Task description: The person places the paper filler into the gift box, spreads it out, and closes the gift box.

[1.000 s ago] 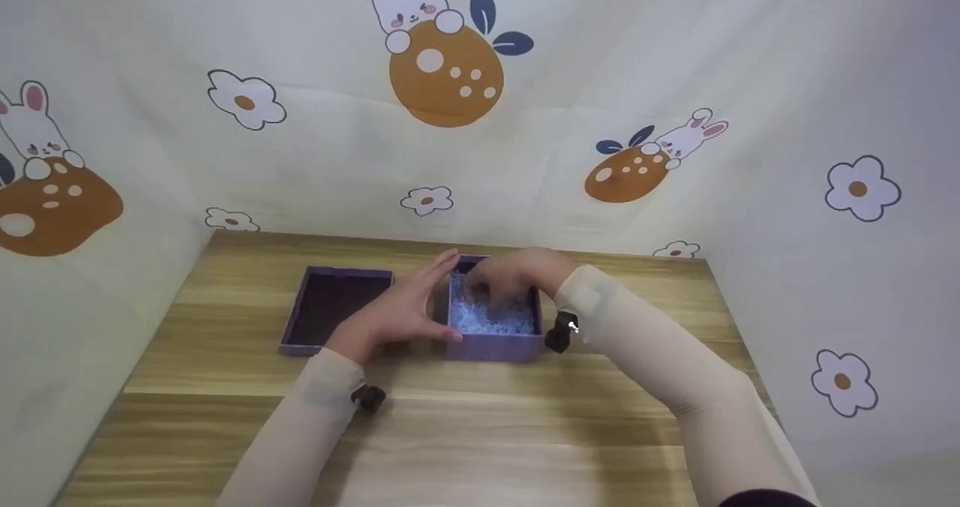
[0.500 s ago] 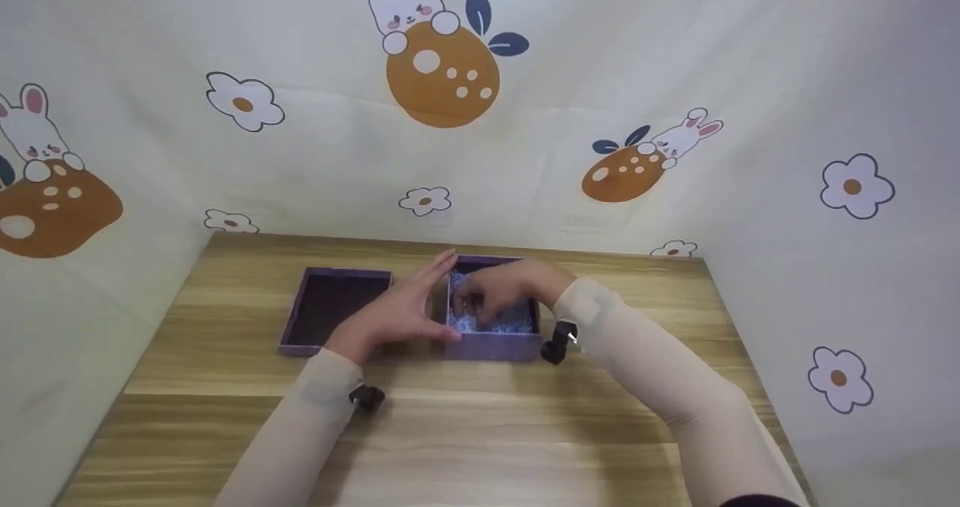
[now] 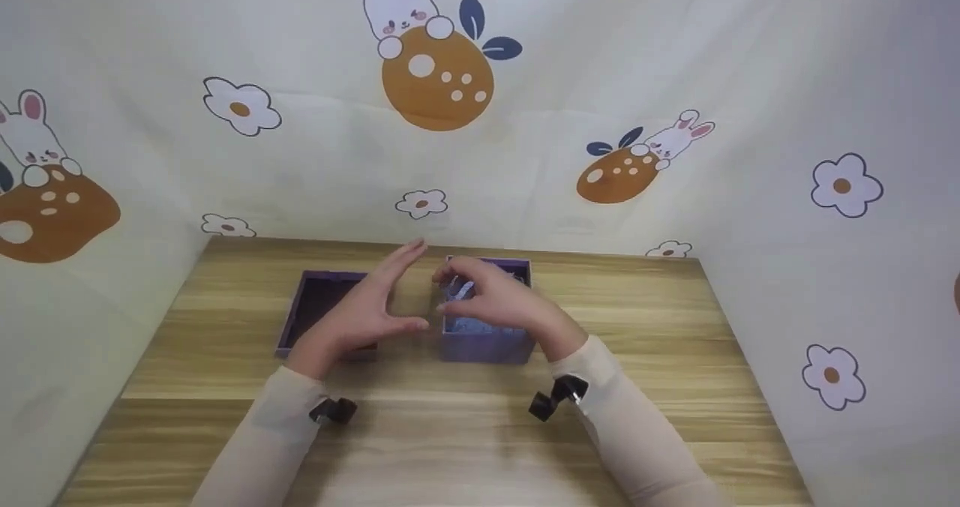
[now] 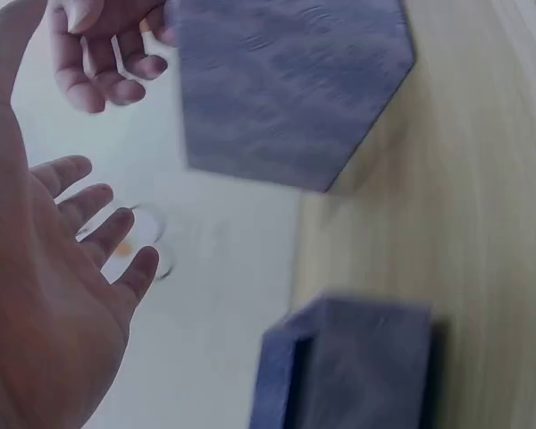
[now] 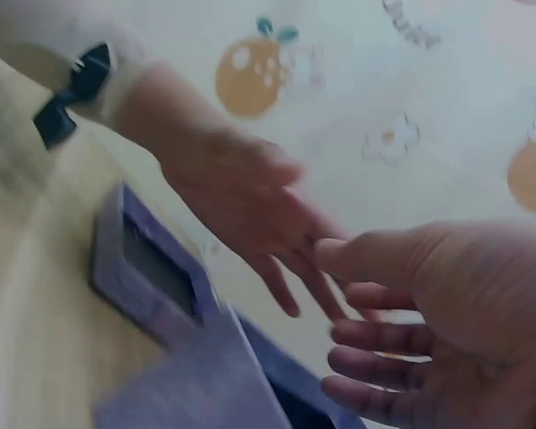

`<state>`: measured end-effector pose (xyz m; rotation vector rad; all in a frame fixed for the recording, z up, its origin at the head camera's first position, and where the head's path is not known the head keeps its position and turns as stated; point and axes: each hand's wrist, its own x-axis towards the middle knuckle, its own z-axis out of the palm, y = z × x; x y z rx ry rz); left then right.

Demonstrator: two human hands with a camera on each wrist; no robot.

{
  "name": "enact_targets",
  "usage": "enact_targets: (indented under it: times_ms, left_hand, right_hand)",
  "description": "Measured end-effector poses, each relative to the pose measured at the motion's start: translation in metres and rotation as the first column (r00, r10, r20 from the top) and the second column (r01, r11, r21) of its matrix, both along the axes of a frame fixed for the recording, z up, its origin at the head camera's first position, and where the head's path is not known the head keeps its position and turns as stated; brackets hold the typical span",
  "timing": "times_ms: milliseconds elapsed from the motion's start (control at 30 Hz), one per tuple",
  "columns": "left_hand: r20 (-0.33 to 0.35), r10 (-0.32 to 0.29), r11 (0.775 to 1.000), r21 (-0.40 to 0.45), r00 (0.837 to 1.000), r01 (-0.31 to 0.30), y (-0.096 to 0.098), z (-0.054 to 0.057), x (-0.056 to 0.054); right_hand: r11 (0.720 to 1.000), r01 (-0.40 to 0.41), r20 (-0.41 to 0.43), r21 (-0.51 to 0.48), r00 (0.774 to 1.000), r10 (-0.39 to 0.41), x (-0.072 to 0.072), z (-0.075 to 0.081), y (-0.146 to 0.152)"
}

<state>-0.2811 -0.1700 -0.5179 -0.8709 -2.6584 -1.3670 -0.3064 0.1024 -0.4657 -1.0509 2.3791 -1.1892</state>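
Observation:
A purple box (image 3: 486, 348) stands upright without its lid on the wooden table, with pale blue shredded filler (image 3: 471, 325) inside. Above its opening hovers my right hand (image 3: 501, 301), fingers spread in a loose curve, nothing between them; it hides part of the filler. Left of the box lies the shallow purple lid (image 3: 315, 301), hollow side up. My left hand (image 3: 356, 319) is over the lid's right part, thumb and fingers apart, touching nothing that I can see. In the left wrist view the box wall (image 4: 286, 98) appears apart from the left palm (image 4: 49, 268).
A pale cloth (image 3: 322, 169) printed with rabbits, oranges and flowers closes off the back and both sides. Bare wooden tabletop (image 3: 435, 432) stretches in front of the box. Small black cameras (image 3: 559, 398) sit on both wrists.
My right hand has come up out of the filler and turned palm-left above the box. My left hand has let go of the box's left rim and moved left over the lid.

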Motion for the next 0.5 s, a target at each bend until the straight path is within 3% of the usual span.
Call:
enact_targets:
  times_ms: [100,200,367,500]
  left_hand:
    - [-0.043,0.045,0.999,0.002,0.998,-0.045,-0.024,0.005,0.012]
    - [-0.037,0.131,0.991,0.008,0.991,-0.13,-0.049,0.003,0.024]
    - [0.025,0.274,0.961,0.042,0.962,-0.274,-0.091,-0.014,0.041]
    - [0.071,0.344,0.936,0.046,0.936,-0.348,-0.118,-0.032,0.05]
  right_hand:
    - [0.997,0.044,0.042,-0.069,0.998,-0.041,0.022,-0.003,-0.022]
    - [0.993,0.088,0.084,-0.083,0.993,-0.081,0.045,-0.009,-0.045]
    - [0.985,0.174,0.082,0.022,0.981,-0.175,0.076,-0.029,-0.081]
    - [0.969,0.247,0.128,0.026,0.96,-0.248,0.081,-0.053,-0.101]
